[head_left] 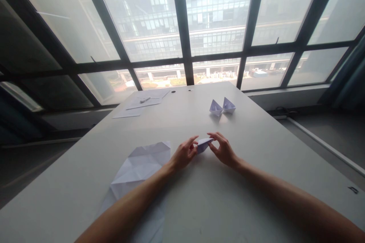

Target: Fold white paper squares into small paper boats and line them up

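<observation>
A small folded piece of white paper (203, 145) is held between my two hands, just above the white table (256, 148). My left hand (184, 152) pinches its left edge with thumb and fingers. On the right side, my right hand (222, 149) has its thumb below the paper and its fingertips at the upper edge. Beyond them stand two folded paper boats (216, 108), side by side with pointed tops. A large creased paper sheet (139, 165) lies under my left forearm, which hides part of it.
Flat paper sheets (134, 103) lie at the table's far left, with a small pale object (145, 100) on top. Two round holes show near the far edge. A small dark mark (353, 190) sits near the right edge. Tall windows rise behind.
</observation>
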{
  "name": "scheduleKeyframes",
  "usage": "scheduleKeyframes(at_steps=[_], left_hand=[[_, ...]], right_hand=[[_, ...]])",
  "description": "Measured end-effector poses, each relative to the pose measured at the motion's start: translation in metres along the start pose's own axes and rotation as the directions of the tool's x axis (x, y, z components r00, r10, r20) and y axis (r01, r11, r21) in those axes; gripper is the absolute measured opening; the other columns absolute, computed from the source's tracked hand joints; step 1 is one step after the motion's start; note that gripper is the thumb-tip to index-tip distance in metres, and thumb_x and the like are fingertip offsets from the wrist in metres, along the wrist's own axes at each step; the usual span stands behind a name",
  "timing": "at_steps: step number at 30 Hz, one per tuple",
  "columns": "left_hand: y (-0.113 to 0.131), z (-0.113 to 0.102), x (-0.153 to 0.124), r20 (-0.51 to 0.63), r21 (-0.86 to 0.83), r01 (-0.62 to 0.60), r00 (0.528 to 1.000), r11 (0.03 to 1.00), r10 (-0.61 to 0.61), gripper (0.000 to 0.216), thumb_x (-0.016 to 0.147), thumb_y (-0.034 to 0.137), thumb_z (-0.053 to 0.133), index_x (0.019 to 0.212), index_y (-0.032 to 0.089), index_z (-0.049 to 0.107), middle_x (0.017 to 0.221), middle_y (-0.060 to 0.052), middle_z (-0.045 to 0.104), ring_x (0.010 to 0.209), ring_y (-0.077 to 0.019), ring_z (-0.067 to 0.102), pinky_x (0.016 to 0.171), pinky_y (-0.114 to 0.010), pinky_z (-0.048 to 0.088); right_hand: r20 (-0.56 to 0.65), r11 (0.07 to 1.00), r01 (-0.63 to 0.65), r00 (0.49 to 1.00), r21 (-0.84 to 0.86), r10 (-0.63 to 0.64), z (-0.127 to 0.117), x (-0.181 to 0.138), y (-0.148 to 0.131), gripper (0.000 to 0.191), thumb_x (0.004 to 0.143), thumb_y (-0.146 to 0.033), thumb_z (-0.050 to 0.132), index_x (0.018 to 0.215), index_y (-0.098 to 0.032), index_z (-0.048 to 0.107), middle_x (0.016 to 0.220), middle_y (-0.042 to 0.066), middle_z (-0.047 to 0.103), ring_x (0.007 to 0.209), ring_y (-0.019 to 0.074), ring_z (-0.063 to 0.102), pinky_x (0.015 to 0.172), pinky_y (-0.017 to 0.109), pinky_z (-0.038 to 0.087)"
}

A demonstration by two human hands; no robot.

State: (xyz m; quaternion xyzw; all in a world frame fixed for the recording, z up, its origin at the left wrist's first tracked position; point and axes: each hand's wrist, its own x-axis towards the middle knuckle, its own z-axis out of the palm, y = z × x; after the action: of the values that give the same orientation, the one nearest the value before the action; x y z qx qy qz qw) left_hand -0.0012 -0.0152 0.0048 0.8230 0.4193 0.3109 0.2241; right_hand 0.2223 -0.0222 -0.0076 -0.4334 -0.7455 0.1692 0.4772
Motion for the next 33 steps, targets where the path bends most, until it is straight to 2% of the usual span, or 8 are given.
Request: scheduleKeyframes(at_steps=[3,7,13,17,21,25,28,33], left_hand=[[0.002,-0.002,0.000,-0.001,-0.027,-0.009,1.000,1.000,0.009,0.045,0.097,0.025,0.046,0.142,0.025,0.047,0.103,-0.003,0.072,0.082,-0.0161,0.066,0.081,-0.030,0.052],[0.005,-0.004,0.002,-0.014,-0.079,-0.032,0.999,0.996,0.030,0.035,0.098,0.028,0.044,0.127,0.022,0.063,0.113,-0.006,0.071,0.095,-0.0201,0.066,0.086,-0.032,0.051],[0.008,-0.006,0.001,0.026,-0.133,-0.022,0.999,0.991,0.026,0.034,0.100,0.031,0.042,0.118,0.021,0.069,0.110,-0.004,0.073,0.097,-0.0220,0.067,0.089,-0.033,0.051],[0.002,-0.002,0.002,-0.006,-0.047,-0.030,1.000,0.998,0.030,0.035,0.101,0.033,0.041,0.114,0.021,0.071,0.110,-0.006,0.073,0.103,-0.0225,0.066,0.094,-0.035,0.050],[-0.010,0.004,0.004,-0.038,0.084,-0.050,0.998,0.995,0.053,0.026,0.097,0.026,0.048,0.103,0.021,0.073,0.118,-0.009,0.067,0.113,-0.0234,0.060,0.102,-0.037,0.045],[-0.014,0.006,0.005,0.008,0.171,-0.101,0.995,0.980,0.101,0.014,0.092,0.024,0.057,0.096,0.022,0.071,0.115,-0.007,0.067,0.111,-0.0233,0.059,0.102,-0.038,0.045],[-0.012,0.005,0.005,0.033,0.202,-0.128,0.992,0.971,0.124,0.009,0.088,0.025,0.065,0.096,0.023,0.069,0.119,-0.005,0.067,0.113,-0.0234,0.058,0.100,-0.038,0.045],[-0.011,0.005,0.005,0.080,0.230,-0.145,0.988,0.962,0.130,0.032,0.088,0.023,0.066,0.119,0.028,0.065,0.127,-0.003,0.066,0.120,-0.0236,0.056,0.102,-0.039,0.043]], right_hand=[[-0.023,0.998,0.016,1.000,0.057,-0.015,0.001,0.000,-0.001,0.034,0.091,-0.026,0.056,0.125,-0.023,0.058,0.107,0.008,0.066,0.097,0.0225,0.064,0.092,0.039,0.051],[-0.031,0.995,0.049,0.998,0.085,-0.046,0.002,-0.002,0.000,0.034,0.091,-0.029,0.059,0.124,-0.022,0.059,0.107,0.008,0.068,0.099,0.0226,0.064,0.092,0.039,0.051],[0.002,0.998,0.055,0.998,0.040,-0.055,-0.001,-0.001,-0.002,0.025,0.097,-0.028,0.048,0.114,-0.023,0.066,0.108,0.008,0.071,0.103,0.0229,0.065,0.094,0.039,0.051],[0.090,0.996,0.090,0.992,0.024,-0.092,-0.003,-0.002,-0.003,0.027,0.098,-0.024,0.044,0.106,-0.024,0.070,0.104,0.008,0.072,0.100,0.0218,0.065,0.092,0.037,0.050],[0.268,0.992,0.113,0.959,-0.050,-0.095,-0.001,-0.004,0.002,0.025,0.092,-0.013,0.049,0.095,-0.022,0.072,0.093,0.006,0.072,0.087,0.0197,0.065,0.082,0.032,0.050],[0.300,0.985,0.162,0.944,-0.062,-0.136,0.000,-0.003,0.005,0.021,0.090,-0.010,0.054,0.091,-0.020,0.072,0.082,0.004,0.070,0.074,0.0168,0.062,0.071,0.027,0.048],[0.298,0.981,0.184,0.941,-0.059,-0.159,0.000,-0.002,0.002,0.016,0.089,-0.013,0.059,0.090,-0.021,0.072,0.085,0.005,0.069,0.077,0.0175,0.062,0.072,0.027,0.048],[0.318,0.969,0.208,0.935,-0.131,-0.158,0.001,-0.002,-0.002,0.017,0.088,-0.015,0.063,0.100,-0.022,0.073,0.106,0.007,0.070,0.101,0.0220,0.061,0.090,0.034,0.047]])
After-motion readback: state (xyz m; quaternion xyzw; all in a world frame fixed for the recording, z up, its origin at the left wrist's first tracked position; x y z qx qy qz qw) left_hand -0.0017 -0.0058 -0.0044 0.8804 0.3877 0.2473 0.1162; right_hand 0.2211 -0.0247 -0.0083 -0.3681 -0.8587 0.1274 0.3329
